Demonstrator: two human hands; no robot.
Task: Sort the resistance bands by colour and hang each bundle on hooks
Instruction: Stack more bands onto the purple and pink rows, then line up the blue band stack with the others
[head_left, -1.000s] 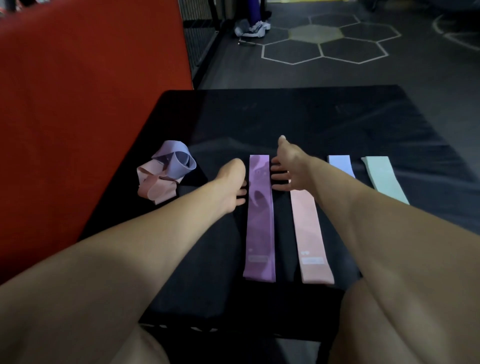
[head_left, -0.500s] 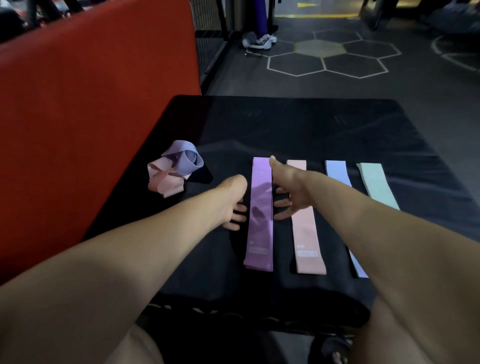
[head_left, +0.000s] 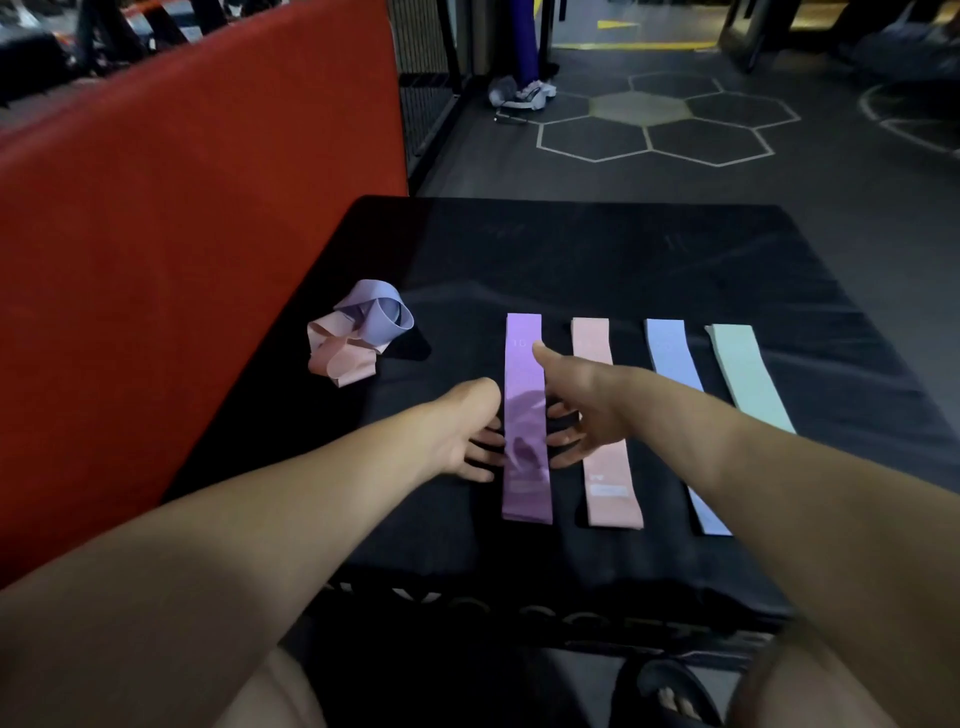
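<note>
Several flat resistance bands lie side by side on a black mat (head_left: 597, 260): purple (head_left: 524, 358), pink (head_left: 605, 467), blue (head_left: 670, 353) and mint green (head_left: 743, 374). My left hand (head_left: 462, 421) lies on the mat with straight fingers touching the purple band's left edge. My right hand (head_left: 582, 400) has its fingers at that band's right edge and its thumb over the top. A crumpled pile of a lilac band (head_left: 379, 312) and a pink band (head_left: 337, 353) sits apart at the left.
A red padded wall (head_left: 182, 234) runs along the mat's left side. Beyond the mat is dark gym floor with hexagon markings (head_left: 654, 124) and a pair of shoes (head_left: 519, 96). My knees and a sandalled foot (head_left: 670, 696) show at the bottom.
Both hands have slid toward me along the purple band, staying on either side of it. The view has tilted so the mat sits lower in frame.
</note>
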